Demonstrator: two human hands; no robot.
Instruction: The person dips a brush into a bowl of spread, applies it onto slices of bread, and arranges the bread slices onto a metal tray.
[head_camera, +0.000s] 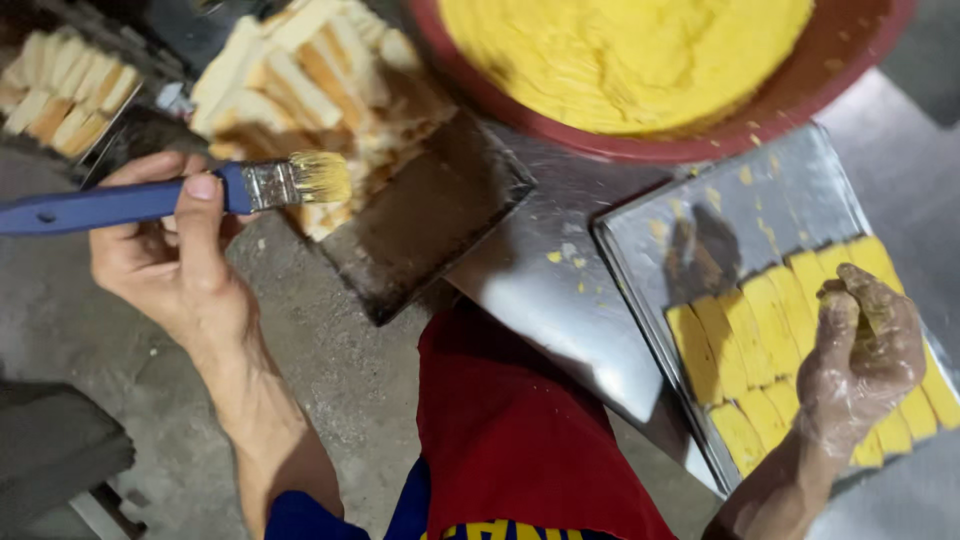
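My left hand (175, 262) grips a blue-handled pastry brush (170, 195) with yellow-stained bristles, held level just left of a dark tray (450, 210) piled with plain bread slices (320, 80). My right hand (865, 345), in a thin clear glove smeared with yellow paste, rests with curled fingers on a row of yellow-coated bread slices (770, 345). These lie side by side on a metal baking tray (700, 215). A large red bowl (640, 150) of yellow paste (620, 50) stands behind the trays.
A second tray of plain bread slices (65, 85) sits at the far left. The trays rest on a steel table (545, 290). Below are a grey concrete floor (100, 350) and my red apron (510, 430).
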